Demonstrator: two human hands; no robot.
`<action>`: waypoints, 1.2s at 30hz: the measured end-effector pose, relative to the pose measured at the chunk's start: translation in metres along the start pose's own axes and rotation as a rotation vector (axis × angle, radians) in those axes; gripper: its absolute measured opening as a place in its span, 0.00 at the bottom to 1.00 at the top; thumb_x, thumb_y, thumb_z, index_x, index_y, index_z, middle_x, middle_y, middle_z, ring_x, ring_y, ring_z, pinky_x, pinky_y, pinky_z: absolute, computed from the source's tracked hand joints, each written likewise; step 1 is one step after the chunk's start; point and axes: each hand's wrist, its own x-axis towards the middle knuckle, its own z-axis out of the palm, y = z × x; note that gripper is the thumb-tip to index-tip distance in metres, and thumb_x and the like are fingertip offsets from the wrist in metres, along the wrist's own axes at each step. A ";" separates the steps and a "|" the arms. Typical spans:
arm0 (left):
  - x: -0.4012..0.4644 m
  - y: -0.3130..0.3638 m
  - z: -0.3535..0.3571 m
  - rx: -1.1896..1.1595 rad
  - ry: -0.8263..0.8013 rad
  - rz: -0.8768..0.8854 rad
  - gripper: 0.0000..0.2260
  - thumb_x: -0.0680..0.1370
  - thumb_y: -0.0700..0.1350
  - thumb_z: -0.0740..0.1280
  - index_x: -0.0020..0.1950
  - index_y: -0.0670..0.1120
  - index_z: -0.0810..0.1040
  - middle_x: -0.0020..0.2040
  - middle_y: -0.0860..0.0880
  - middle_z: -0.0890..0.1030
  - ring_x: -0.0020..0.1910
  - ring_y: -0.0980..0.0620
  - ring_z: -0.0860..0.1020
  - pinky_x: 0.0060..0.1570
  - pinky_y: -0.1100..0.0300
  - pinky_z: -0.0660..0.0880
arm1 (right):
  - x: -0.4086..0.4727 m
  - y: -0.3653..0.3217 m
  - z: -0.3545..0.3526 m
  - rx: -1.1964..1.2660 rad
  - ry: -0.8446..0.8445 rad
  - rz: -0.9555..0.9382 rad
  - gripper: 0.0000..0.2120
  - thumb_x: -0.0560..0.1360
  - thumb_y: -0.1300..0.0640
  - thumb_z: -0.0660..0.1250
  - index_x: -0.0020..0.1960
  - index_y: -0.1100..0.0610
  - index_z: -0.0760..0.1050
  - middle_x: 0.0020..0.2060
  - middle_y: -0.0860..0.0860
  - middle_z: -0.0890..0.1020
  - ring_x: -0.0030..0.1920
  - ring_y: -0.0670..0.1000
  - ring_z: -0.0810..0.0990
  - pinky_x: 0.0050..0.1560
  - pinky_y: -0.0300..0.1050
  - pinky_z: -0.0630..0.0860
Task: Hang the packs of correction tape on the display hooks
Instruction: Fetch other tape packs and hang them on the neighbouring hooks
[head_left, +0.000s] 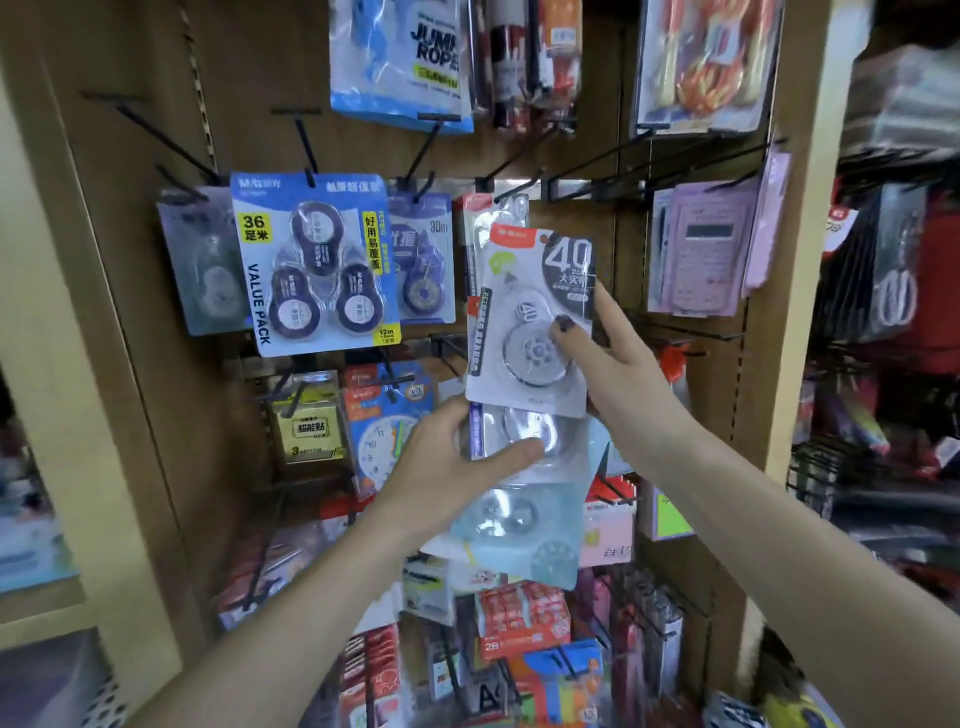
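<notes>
My right hand (618, 358) pinches a white correction tape pack (524, 312) marked "40", thumb on its front, lifted in front of the display board. Its hang hole sits just below a black display hook (511, 189) that carries a similar pack (480, 223). My left hand (457, 467) grips a stack of further packs (524, 488) below, thumb across the top clear blister. On hooks to the left hang a blue "36" value pack (314, 265), a "30m" pack (423, 254) and a grey pack (202, 265).
Jump rope packs (400, 57) hang above, calculators (706, 249) to the right on long hooks. Sticky notes (309, 421), a clock card (384, 415) and pencil boxes (524, 618) fill the lower rows. A bare hook (161, 135) juts out at upper left.
</notes>
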 end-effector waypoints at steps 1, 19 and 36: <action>0.009 0.004 -0.001 -0.007 -0.004 -0.004 0.14 0.72 0.50 0.79 0.55 0.56 0.82 0.51 0.63 0.87 0.52 0.64 0.84 0.51 0.68 0.77 | 0.010 -0.005 0.001 -0.014 0.001 -0.003 0.20 0.85 0.55 0.64 0.59 0.26 0.73 0.53 0.33 0.86 0.53 0.35 0.85 0.54 0.39 0.81; 0.080 0.039 -0.003 0.102 -0.045 0.071 0.18 0.74 0.51 0.78 0.63 0.53 0.82 0.55 0.61 0.87 0.56 0.64 0.83 0.59 0.65 0.78 | 0.094 -0.012 -0.014 0.068 0.172 -0.064 0.08 0.83 0.57 0.66 0.61 0.48 0.77 0.59 0.52 0.85 0.60 0.54 0.85 0.66 0.59 0.80; 0.096 0.052 -0.002 0.053 -0.093 -0.058 0.12 0.76 0.54 0.75 0.59 0.55 0.84 0.52 0.62 0.87 0.53 0.64 0.84 0.59 0.63 0.78 | 0.121 -0.021 -0.007 0.027 0.258 0.124 0.07 0.81 0.50 0.66 0.56 0.53 0.77 0.56 0.55 0.85 0.58 0.57 0.85 0.62 0.60 0.82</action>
